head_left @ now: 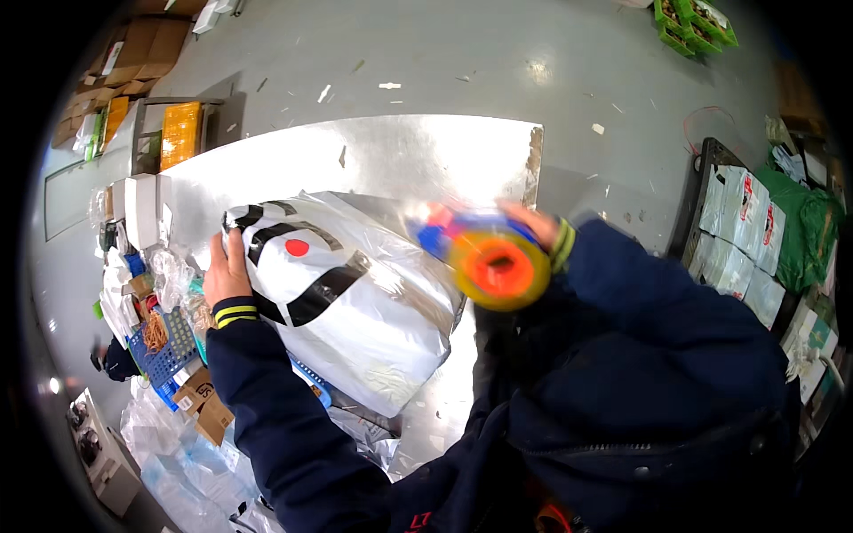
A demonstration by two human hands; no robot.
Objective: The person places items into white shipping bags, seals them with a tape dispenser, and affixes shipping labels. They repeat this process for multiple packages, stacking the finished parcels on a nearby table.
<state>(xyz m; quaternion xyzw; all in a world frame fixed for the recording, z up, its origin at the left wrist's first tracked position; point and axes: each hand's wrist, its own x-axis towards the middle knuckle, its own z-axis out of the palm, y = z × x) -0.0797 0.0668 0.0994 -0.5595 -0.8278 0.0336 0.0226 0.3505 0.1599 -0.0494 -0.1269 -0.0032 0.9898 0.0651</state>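
On a silver metal table [426,147], a black-striped white plastic parcel [378,306] lies lengthwise ten-to-four o'clock; the left hand [227,268], fingers extended, touches its ten-o'clock end; toward three, the right hand [533,222] clasps a blue-yellow-orange tape dispenser [487,256].

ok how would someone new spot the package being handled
Find the shiny metal table mid-view. On its near part lies a bulky white plastic-wrapped package, with the left hand at its left end and the right hand holding a tape dispenser at its right. Wide black strips and a round red spot separate it from the smaller white packs far right.
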